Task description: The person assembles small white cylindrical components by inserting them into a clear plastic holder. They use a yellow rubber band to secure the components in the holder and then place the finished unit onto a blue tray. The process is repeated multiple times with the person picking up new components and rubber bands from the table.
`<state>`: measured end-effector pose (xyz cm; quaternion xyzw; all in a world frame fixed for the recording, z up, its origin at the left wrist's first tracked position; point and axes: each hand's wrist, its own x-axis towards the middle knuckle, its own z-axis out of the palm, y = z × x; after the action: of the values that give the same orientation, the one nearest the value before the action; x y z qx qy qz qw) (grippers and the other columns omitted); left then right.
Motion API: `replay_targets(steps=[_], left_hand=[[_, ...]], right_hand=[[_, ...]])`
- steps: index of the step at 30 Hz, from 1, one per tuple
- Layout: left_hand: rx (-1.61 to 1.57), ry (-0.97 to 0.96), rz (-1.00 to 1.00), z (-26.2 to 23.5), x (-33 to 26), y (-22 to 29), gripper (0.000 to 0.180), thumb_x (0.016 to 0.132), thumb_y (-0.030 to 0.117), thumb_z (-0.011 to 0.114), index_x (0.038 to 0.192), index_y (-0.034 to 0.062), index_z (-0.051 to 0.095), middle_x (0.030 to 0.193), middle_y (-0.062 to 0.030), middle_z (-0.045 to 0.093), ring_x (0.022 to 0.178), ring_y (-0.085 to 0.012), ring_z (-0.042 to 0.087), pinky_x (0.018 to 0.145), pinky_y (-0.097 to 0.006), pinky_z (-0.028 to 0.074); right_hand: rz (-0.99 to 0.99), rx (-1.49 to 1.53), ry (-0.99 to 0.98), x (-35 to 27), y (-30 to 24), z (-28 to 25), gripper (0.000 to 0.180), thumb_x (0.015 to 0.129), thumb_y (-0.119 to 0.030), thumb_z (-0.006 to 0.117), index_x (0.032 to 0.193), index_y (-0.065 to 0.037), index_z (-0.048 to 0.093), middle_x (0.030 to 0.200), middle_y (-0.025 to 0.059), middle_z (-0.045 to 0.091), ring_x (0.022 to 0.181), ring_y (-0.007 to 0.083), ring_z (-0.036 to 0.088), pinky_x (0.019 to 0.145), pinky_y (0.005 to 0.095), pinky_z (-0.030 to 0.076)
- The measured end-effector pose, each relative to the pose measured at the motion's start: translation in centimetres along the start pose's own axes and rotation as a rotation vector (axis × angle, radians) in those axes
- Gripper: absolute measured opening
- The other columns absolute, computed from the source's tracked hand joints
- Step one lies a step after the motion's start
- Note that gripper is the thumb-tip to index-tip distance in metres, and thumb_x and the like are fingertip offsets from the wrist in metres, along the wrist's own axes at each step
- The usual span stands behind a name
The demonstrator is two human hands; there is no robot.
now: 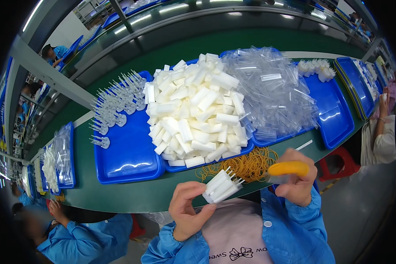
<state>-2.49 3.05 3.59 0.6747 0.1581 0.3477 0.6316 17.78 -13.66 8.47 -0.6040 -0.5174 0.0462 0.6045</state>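
Observation:
My left hand (189, 209) is closed round a clear pronged plastic base (210, 197), pinched between thumb and fingers. Several white foam sleeves (222, 185) sit side by side on its prongs, and thin prong tips stick out at the upper right. To the right, my right hand (297, 178) is raised apart from it, a yellow-orange finger cot (289, 168) on one finger. Between that finger and the thumb shows a blurred, whitish see-through patch; I cannot make out what it is. Behind both hands lies a heap of tan rubber bands (251, 165).
A blue tray (127, 160) at left holds pronged bases (119, 97). Beside it are piled foam sleeves (193, 110), then clear plastic tubes (273, 88). A right-hand blue tray (332, 114) has foam-filled assemblies (317, 69). A co-worker (83, 233) sits at left; a red stool (339, 165) stands right.

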Motion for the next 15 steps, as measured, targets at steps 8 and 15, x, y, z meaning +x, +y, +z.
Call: replay_targets(steps=[8,15], left_hand=[[0.134,-0.003,0.103,0.5,0.2,0.9,0.042,0.058,-0.001,0.080,0.098,0.0005,0.064,0.102,-0.0137,0.059,0.090,-0.0214,0.058,0.077,-0.030,0.047],[0.153,-0.009,0.106,0.6,0.2,0.7,0.044,0.057,0.000,0.081,0.098,0.0007,0.065,0.101,-0.0135,0.060,0.088,-0.0215,0.060,0.077,-0.031,0.048]], right_hand=[[0.479,0.700,0.306,-0.7,0.4,4.2,0.041,0.080,0.003,0.063,0.118,-0.001,0.047,0.096,0.0117,0.061,0.083,0.0197,0.064,0.078,0.0316,0.052],[0.482,0.608,0.271,-1.4,0.9,6.6,0.039,0.077,-0.002,0.069,0.109,-0.002,0.047,0.090,0.0133,0.062,0.084,0.0218,0.064,0.076,0.0331,0.053]])
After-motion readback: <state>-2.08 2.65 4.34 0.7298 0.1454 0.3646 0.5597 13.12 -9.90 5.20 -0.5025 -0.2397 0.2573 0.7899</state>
